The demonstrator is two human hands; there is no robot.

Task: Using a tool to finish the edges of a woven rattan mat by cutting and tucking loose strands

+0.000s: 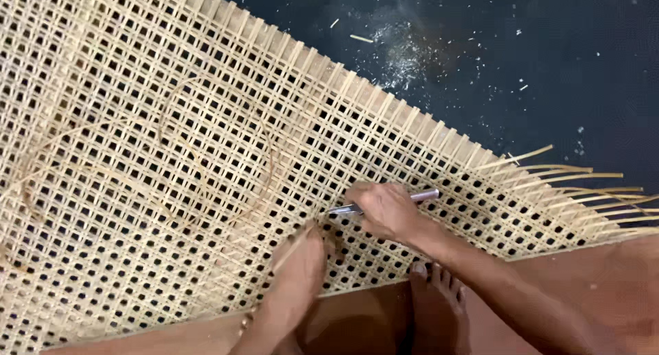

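- A large pale woven cane sheet with an open square mesh (171, 156) lies flat on the dark speckled floor (549, 53), filling the left and centre of the frame.
- The right hand (384, 209), just right of centre, has its fingers clamped round a slim silvery metal tool (422, 196) whose tip lies in the mesh.
- The left hand (298, 269), at lower centre, presses on the weave with fingers together, seemingly pinching a thin strand; the grip is partly hidden.
- The sheet looks light and springy yet brittle; it is probably best held flat near the worked spot.
- Loose cane strand ends (583, 183) splay off the right edge and would snag easily.
- A loose curled cane strand (206, 142) rests at centre left.
- Bare toes (439, 279) touch the lower edge; open floor lies at upper right.
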